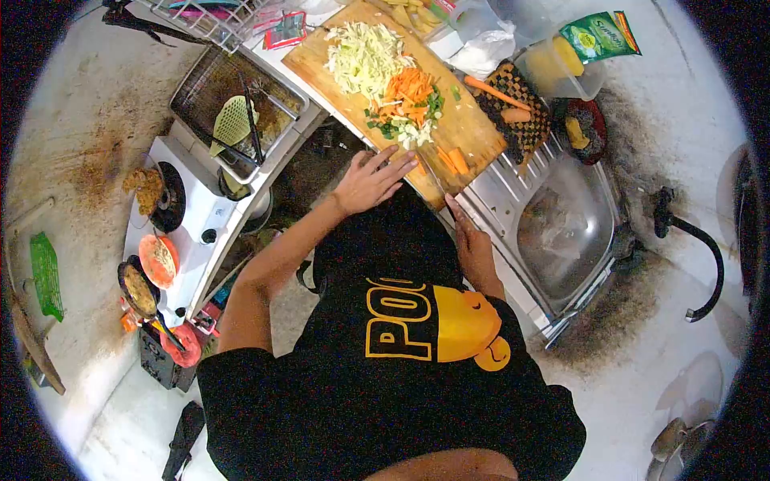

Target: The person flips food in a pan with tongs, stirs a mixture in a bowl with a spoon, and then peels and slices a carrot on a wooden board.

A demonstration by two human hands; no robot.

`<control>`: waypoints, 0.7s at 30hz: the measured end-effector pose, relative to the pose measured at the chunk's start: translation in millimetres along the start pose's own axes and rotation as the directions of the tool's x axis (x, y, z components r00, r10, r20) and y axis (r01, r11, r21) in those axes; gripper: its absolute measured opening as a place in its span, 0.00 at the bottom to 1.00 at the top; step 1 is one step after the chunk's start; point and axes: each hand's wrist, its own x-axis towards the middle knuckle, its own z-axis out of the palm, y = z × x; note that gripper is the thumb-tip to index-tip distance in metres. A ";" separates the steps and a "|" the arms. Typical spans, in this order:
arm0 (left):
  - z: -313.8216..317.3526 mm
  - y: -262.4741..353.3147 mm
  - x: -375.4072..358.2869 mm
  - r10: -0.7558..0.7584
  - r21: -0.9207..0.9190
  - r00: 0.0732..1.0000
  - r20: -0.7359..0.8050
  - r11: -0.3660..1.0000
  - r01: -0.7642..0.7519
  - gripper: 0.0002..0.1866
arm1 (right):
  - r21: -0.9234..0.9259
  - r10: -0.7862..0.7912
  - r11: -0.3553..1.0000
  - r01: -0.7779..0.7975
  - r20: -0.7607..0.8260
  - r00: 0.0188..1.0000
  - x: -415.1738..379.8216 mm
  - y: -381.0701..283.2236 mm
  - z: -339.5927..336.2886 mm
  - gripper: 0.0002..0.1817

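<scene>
My left hand (373,180) lies at the front edge of the wooden cutting board (473,120), its fingers spread. My right hand (475,244) is wrapped round the handle of a knife (435,178), whose blade points up over the board, left of some carrot pieces (453,161). Shredded cabbage (365,60) is heaped on the board's far left part. Nearer to me are sliced carrot (409,86), chopped greens (387,128) and pale chopped pieces (413,132).
Right of the board stand a sink (565,232) and a woven mat (525,120) with carrots (497,93). To the left are a metal basin (277,132) with a green strainer (232,120), and a stove (188,212) with a small pan (138,289).
</scene>
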 end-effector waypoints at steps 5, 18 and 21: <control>1.7 3.3 3.9 0.024 0.052 0.999 -0.030 0.998 -0.022 0.34 | -0.027 0.168 0.986 -0.166 0.115 0.979 1.2 -15.8 -12.3 0.24; -2.2 22.4 1.1 -0.050 0.010 0.995 0.082 0.999 0.050 0.43 | -0.190 0.174 0.971 -0.143 0.153 0.973 0.1 -15.2 -9.1 0.30; -1.2 23.3 1.4 -0.044 0.035 0.997 0.070 0.999 0.041 0.44 | -0.313 0.201 0.940 -0.137 0.181 0.963 0.5 -20.8 -11.6 0.33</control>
